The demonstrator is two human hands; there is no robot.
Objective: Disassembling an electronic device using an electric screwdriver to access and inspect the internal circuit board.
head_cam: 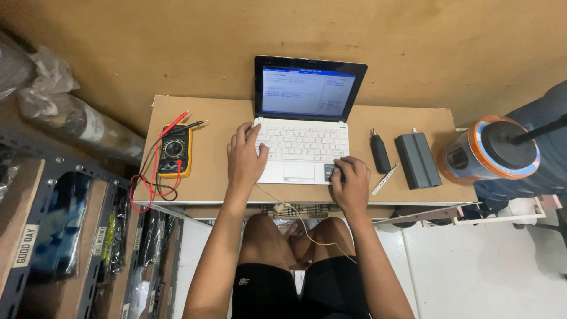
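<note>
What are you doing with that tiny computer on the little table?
A person sits at a low wooden table with a small white laptop open, its screen lit blue. The left hand rests on the left side of the keyboard, and the right hand sits at the laptop's front right corner. A yellow meter with red and black wires lies to the left; a dark grey case lies to the right.
</note>
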